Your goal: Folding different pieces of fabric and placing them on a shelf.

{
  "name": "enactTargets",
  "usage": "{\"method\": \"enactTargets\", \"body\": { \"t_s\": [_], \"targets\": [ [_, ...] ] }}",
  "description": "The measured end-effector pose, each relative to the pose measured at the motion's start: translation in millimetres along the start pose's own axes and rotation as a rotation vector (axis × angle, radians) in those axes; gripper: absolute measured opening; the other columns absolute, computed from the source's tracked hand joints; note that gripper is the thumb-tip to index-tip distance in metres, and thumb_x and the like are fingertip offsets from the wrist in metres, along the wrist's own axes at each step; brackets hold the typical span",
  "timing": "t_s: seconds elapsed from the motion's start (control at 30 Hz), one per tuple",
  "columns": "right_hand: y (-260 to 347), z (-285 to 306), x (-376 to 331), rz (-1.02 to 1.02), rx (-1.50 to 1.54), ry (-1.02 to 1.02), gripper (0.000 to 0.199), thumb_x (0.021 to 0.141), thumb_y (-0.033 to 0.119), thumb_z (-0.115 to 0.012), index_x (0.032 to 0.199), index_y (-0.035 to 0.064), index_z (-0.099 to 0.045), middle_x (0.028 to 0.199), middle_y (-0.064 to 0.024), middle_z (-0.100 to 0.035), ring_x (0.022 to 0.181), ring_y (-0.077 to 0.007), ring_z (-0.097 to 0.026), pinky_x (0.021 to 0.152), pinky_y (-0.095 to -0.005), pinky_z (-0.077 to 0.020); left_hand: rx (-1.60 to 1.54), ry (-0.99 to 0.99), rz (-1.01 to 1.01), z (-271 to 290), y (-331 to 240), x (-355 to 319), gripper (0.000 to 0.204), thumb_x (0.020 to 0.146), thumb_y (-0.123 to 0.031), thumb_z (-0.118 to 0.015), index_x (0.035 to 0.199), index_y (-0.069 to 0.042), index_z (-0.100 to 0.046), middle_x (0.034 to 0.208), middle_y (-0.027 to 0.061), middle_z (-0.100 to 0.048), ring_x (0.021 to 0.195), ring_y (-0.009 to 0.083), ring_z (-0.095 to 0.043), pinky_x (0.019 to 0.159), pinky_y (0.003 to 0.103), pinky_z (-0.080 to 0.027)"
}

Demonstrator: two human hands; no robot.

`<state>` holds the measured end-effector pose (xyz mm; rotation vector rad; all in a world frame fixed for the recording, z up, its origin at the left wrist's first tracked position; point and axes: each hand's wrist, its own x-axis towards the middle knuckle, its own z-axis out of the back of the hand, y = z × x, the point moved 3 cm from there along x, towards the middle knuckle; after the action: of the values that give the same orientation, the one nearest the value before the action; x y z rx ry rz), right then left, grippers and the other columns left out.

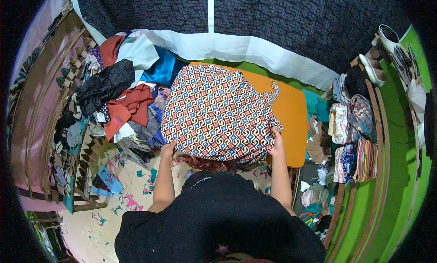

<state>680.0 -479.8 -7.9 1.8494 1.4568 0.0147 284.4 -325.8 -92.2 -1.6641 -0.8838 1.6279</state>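
A large piece of patterned fabric [218, 110], with interlocking cream, red, blue and black shapes, lies spread over an orange tabletop [293, 122]. Its near edge hangs toward me. At its near left corner, my left hand [169, 149] is closed on the edge. My right hand [276, 144] grips the near right edge, fingers partly hidden by the cloth. A narrow strip of the same print sticks out at the fabric's right side.
Left of the table rises a heap of mixed cloth [136, 99]. Folded fabrics [355, 160] sit on shelving at the right. Scraps litter the pale floor [136, 176]. A dark patterned curtain [282, 26] with a white lower border hangs behind the table.
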Motion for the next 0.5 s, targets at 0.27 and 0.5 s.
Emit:
{"method": "enactTargets", "body": {
  "t_s": [0.27,0.5],
  "targets": [
    [6,5,6,-0.056,0.041,0.1,0.034,0.085,0.023,-0.038,0.111,0.0005,-0.044,0.105,-0.0155,-0.053,0.088,-0.0255,-0.057,0.074,-0.0396,-0.0489,-0.01,-0.334,-0.316,9,15,30,0.028,0.078,-0.015,-0.055,0.099,0.003,-0.051,0.09,0.0086,-0.056,0.076,0.0143,-0.052,0.065,0.028,-0.042],
    [35,-20,11,-0.035,0.009,0.157,0.036,0.086,0.024,-0.036,0.113,-0.0003,-0.042,0.11,-0.0168,-0.05,0.094,-0.0274,-0.054,0.081,-0.0422,-0.0445,-0.488,-0.104,-0.276,-52,-117,1,0.025,0.087,-0.015,-0.037,0.111,-0.006,-0.037,0.095,0.0126,-0.052,0.082,0.0241,-0.055,0.065,0.041,-0.049]
  ]
}}
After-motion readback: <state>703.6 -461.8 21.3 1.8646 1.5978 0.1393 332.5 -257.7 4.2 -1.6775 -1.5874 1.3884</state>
